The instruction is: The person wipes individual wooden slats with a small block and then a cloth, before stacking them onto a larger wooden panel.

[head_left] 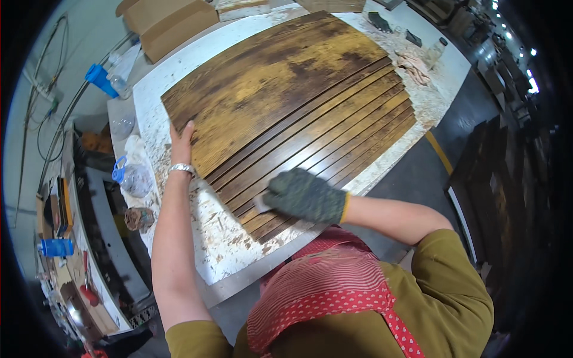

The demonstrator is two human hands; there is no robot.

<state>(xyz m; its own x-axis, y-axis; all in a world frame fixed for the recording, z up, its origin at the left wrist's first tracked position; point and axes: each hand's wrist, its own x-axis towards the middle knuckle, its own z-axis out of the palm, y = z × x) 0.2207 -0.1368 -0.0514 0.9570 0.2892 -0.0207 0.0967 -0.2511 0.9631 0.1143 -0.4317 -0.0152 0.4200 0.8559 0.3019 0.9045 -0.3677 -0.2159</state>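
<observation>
Brown wood-grain boards lie in a stepped, overlapping stack on a white table, the broad top board (pixel 268 77) farthest from me and the strips of the lower boards (pixel 322 146) showing nearer. My bare left hand (pixel 181 143), with a silver bracelet at the wrist, grips the top board's left edge, its thumb along the edge. In a dark green glove with a yellow cuff, my right hand (pixel 304 196) is closed round a small pale flat piece (pixel 261 203), pressed onto the near left part of the lower boards. Most of that piece is hidden by the glove.
Paint-flecked white table (pixel 218 256) surrounds the stack. Along its left side stand a clear bottle with a blue handle (pixel 135 179), a stained jar (pixel 139 219) and a blue cup (pixel 100 80). An open cardboard box (pixel 170 27) lies behind; a crumpled pink cloth (pixel 413 65) sits far right.
</observation>
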